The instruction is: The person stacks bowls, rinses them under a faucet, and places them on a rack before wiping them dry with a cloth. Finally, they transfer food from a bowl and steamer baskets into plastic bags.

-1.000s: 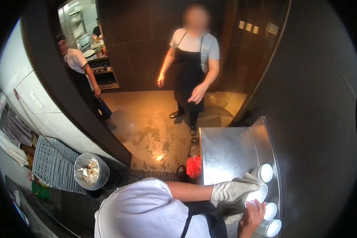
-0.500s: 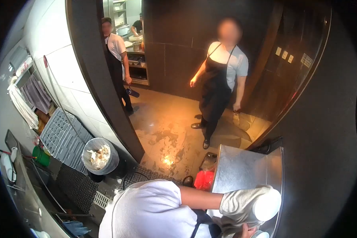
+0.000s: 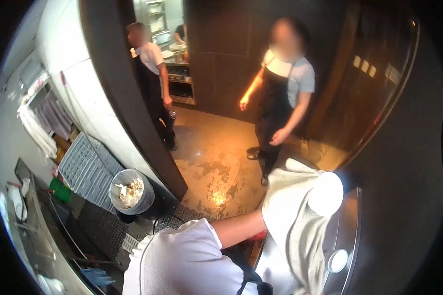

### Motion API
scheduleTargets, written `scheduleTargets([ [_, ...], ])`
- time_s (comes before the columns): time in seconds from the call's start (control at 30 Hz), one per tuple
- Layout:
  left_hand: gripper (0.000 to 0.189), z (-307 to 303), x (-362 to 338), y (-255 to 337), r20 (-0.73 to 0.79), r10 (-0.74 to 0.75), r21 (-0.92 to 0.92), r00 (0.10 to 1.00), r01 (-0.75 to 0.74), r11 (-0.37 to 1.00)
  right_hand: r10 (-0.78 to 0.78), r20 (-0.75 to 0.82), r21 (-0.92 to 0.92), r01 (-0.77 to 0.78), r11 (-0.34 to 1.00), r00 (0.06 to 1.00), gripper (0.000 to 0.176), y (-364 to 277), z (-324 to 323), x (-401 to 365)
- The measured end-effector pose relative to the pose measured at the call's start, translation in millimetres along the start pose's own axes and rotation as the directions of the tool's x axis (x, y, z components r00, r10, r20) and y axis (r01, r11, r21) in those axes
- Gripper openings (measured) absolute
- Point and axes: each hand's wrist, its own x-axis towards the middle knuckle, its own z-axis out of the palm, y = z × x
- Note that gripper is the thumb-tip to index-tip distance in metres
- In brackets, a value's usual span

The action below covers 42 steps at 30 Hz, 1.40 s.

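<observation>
My left arm reaches out to the right, and a pale cloth drapes over my left hand, hiding its fingers. A round white bowl is held up at the cloth's upper right edge, in my left hand through the cloth. The cloth hangs down over a steel counter. A smaller white cup is beside the hanging cloth, near the counter's right side. My right hand is out of view.
A co-worker in a dark apron stands beyond the counter; another person is at the doorway. A bin with food scraps, stacked grey racks and a wet floor lie to the left. Blue gloves lie lower left.
My left hand has risen away from the counter with the bowl, and the cloth now hangs longer. My right hand's fingers have left the view. The doorway person has turned the head.
</observation>
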Motion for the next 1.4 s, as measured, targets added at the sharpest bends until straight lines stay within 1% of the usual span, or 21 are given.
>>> scheduleTargets([
  [0.03, 0.049, -1.8, -0.7, -4.5, 0.004, -0.045, -0.032, 0.999, 0.045, 0.998, 0.067, -0.102, 0.231, -0.042, 0.972, 0.993, 0.042, -31.5, -14.3, 12.5],
  [0.13, 0.052, 12.3, 1.4, -24.3, 0.031, -0.193, -0.126, 0.981, 0.195, 0.973, 0.153, -0.232, 0.889, 0.145, 0.435, 0.961, 0.031, -110.4, -35.6, 49.5],
  [0.2, 0.054, 37.2, 9.6, -41.9, 0.085, -0.32, -0.261, 0.944, 0.331, 0.907, -0.275, -0.246, 0.391, 0.354, 0.849, 0.93, 0.033, -197.3, -32.2, 99.3],
  [0.3, 0.057, 68.2, 8.0, -63.9, 0.163, -0.519, -0.475, 0.839, 0.528, 0.704, -0.73, 0.061, -0.086, 0.732, 0.676, 0.681, 0.035, -242.5, -2.7, 168.5],
  [0.33, 0.056, 68.2, -7.0, -79.8, 0.074, -0.646, -0.508, 0.76, 0.586, 0.631, -0.69, 0.084, -0.172, 0.693, 0.7, 0.718, 0.036, -227.4, 7.0, 176.1],
  [0.37, 0.051, 76.3, 0.1, -68.6, 0.24, -0.616, -0.433, 0.75, 0.651, 0.624, -0.65, 0.111, -0.244, 0.655, 0.715, 0.751, 0.038, -211.5, 14.8, 171.6],
  [0.4, 0.049, 76.9, 0.9, -68.2, 0.151, -0.696, 0.059, 0.702, 0.696, 0.715, -0.574, 0.07, -0.204, 0.574, 0.793, 0.816, 0.038, -200.4, 22.6, 165.8],
  [0.47, 0.042, 73.5, -5.2, -68.3, 0.164, -0.607, 0.667, 0.777, 0.366, 0.649, -0.411, -0.008, -0.11, 0.408, 0.906, 0.911, 0.038, -187.7, 35.5, 145.2],
  [0.53, 0.033, 75.1, -11.1, -72.8, 0.445, -0.358, 0.766, 0.821, -0.141, 0.627, -0.135, 0.058, 0.099, 0.129, 0.987, 0.989, 0.031, -172.0, 44.4, 124.4],
  [0.6, 0.034, 82.2, -35.2, -101.3, 0.384, -0.423, 0.698, 0.821, 0.042, 0.715, 0.028, 0.103, 0.349, -0.063, 0.935, 0.994, 0.028, -158.7, 43.0, 113.6],
  [0.7, 0.048, 58.2, -54.6, -142.4, 0.499, -0.569, 0.787, 0.654, -0.066, 0.614, 0.123, 0.415, 0.905, -0.424, 0.048, 0.901, 0.03, -147.3, 33.0, 100.1],
  [0.77, 0.066, 87.8, -45.0, -112.6, 0.505, -0.478, 0.828, 0.719, -0.248, 0.503, 0.126, 0.218, 0.963, -0.191, -0.192, 0.968, 0.033, -150.8, 15.2, 88.6],
  [0.87, 0.085, 123.9, -27.7, -102.8, 0.563, -0.093, 0.608, 0.821, -0.336, 0.719, 0.379, -0.245, 0.969, 0.236, 0.071, 0.892, 0.036, -139.0, -22.8, 79.3],
  [0.93, 0.085, 126.4, -25.9, -93.5, 0.546, -0.129, 0.564, 0.828, -0.249, 0.788, 0.317, -0.419, 0.868, 0.272, 0.416, 0.851, 0.037, -153.2, -56.2, 73.1],
  [0.97, 0.085, 127.5, -25.1, -89.0, 0.537, -0.147, 0.539, 0.83, -0.204, 0.817, 0.265, -0.473, 0.791, 0.273, 0.548, 0.84, 0.036, -153.3, -60.0, 69.3],
  [1.03, 0.079, 139.0, -24.4, -81.6, 0.512, -0.268, 0.332, 0.816, 0.1, 0.938, -0.253, -0.524, 0.146, 0.379, 0.914, 0.813, 0.026, -150.2, -54.3, 66.1],
  [1.1, 0.062, 144.9, -28.7, -78.2, 0.473, -0.4, 0.356, 0.785, 0.245, 0.902, -0.498, -0.204, -0.126, 0.482, 0.867, 0.843, 0.011, -166.7, -45.5, 73.5],
  [1.13, 0.061, 144.8, -33.4, -76.0, 0.458, -0.435, 0.357, 0.775, 0.287, 0.889, -0.305, 0.005, -0.091, 0.304, 0.948, 0.952, 0.014, -157.6, -25.7, 69.8],
  [1.3, 0.057, 117.9, -60.8, -97.1, 0.385, -0.534, 0.416, 0.753, 0.375, 0.828, 0.041, -0.188, 0.406, 0.04, 0.913, 0.981, 0.03, -138.0, 49.1, 66.2],
  [1.33, 0.056, 109.5, -66.0, -101.1, 0.368, -0.572, 0.408, 0.733, 0.425, 0.808, 0.123, 0.038, 0.612, -0.12, 0.782, 0.992, 0.032, -141.0, 46.2, 66.8],
  [1.4, 0.054, 97.1, -72.5, -107.1, 0.315, -0.662, 0.346, 0.68, 0.567, 0.747, 0.224, 0.36, 0.905, -0.397, 0.15, 0.906, 0.032, -136.2, 45.7, 66.1],
])
